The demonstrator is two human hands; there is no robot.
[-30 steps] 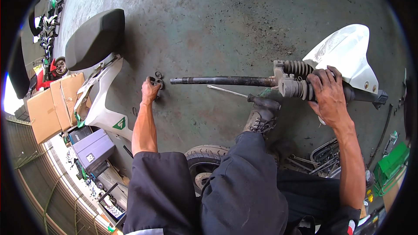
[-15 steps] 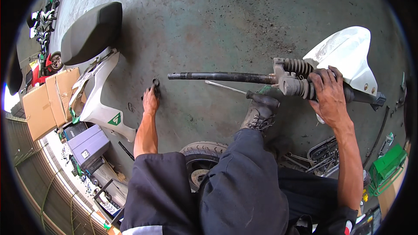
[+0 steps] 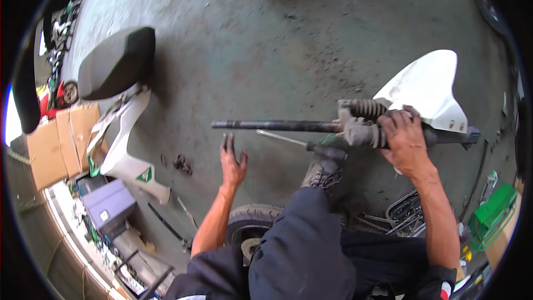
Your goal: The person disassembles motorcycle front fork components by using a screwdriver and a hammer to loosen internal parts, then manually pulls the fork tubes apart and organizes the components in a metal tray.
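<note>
My right hand point(image 3: 406, 139) is wrapped around a fork leg of a scooter front fork point(image 3: 363, 129) near its rubber boot. The fork's long dark steering stem point(image 3: 266, 125) points left, and a white fender point(image 3: 422, 91) is attached at the right. Just below the stem's free end, my left hand point(image 3: 232, 166) is empty with its fingers apart. A small dark metal part point(image 3: 182, 164) lies on the floor to its left, beside a thin ring point(image 3: 163, 159). A screwdriver-like tool with a slim silver shaft point(image 3: 280, 136) lies under the stem, against my boot point(image 3: 325, 169).
At left stand a white body panel point(image 3: 130, 150) with a dark seat point(image 3: 119, 61), a cardboard box point(image 3: 64, 144) and a purple box point(image 3: 109, 203). A tyre point(image 3: 252, 215) is below my left hand. At right are metal frame parts point(image 3: 402, 216) and a green case point(image 3: 493, 211).
My left hand has let go of the small dark part, now on the floor, and has moved right toward the stem. My right hand keeps its grip; the whole view has shifted.
</note>
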